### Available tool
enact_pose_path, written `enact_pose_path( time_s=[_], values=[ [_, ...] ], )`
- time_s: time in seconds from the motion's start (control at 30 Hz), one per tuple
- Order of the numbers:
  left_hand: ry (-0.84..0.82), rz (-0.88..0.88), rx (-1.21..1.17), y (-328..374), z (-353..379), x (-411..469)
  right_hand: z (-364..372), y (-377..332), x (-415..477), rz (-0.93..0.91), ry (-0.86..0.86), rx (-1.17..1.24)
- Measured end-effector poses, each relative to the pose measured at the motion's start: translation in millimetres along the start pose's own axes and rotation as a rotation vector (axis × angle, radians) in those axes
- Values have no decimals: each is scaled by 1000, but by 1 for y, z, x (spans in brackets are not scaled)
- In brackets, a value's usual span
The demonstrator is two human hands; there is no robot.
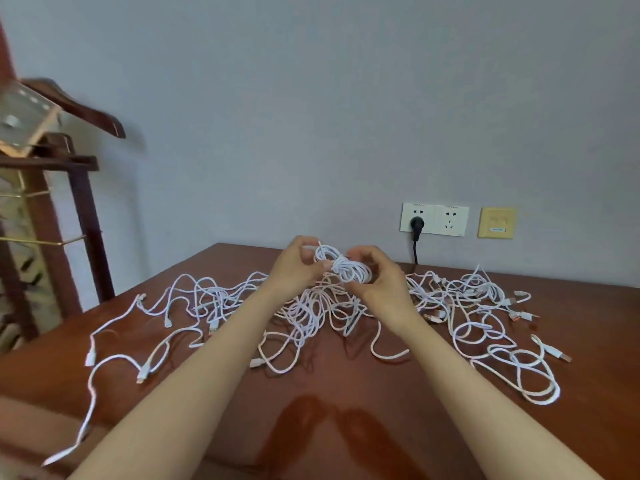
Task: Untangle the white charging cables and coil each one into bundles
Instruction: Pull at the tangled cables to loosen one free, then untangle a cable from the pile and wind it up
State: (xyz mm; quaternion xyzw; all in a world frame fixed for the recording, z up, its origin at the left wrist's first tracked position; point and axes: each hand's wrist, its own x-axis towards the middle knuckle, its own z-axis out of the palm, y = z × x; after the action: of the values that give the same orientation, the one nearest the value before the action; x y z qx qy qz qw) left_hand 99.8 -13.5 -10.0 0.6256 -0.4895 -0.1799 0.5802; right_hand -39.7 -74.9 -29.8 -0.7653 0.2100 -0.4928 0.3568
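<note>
Reddish-brown worktop (346, 393) against a grey wall (346, 116), strewn nearly edge to edge with tangled white cables (485, 306). Above the middle of the heap both hands hold a coiled bundle (346, 268). The left hand (294, 268) pinches its wrapped waist, and the right hand (381, 277) curls its fingers (362, 253) round the loops. A black plug (416, 224) sits in the wall socket (426, 216) behind.

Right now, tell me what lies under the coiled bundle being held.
Below the coiled bundle, held by the left hand and right hand, loose white cables sprawl on the table. The hands hide the strands directly beneath.
</note>
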Motion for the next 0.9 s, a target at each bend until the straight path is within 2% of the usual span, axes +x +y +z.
enact_pose_path(
  time_s=[0.1, 0.2, 0.33, 0.43, 0.5, 0.73, 0.9],
  values=[
    [-21, 37, 177, 0, -35, -4, 24, -17, 3, 32, -36, 72],
    [-129, 126, 302, 3, -73, -11, 48, -31, 6, 51, -83, 148],
    [-179, 288, 938, 6, -117, -18, 87, -47, 8, 64, -174, 232],
    [-121, 381, 1210, 6, -142, -26, 122, -56, 6, 74, -229, 268],
    [-96, 390, 1270, 2, -161, -33, 144, -62, 4, 94, -244, 289],
    [-100, 228, 1284, -28, -219, -57, 210, -74, -8, 155, -418, 245],
    [-33, -43, 1225, -54, -266, -74, 254, -66, -21, 294, -553, 148]
  ],
)
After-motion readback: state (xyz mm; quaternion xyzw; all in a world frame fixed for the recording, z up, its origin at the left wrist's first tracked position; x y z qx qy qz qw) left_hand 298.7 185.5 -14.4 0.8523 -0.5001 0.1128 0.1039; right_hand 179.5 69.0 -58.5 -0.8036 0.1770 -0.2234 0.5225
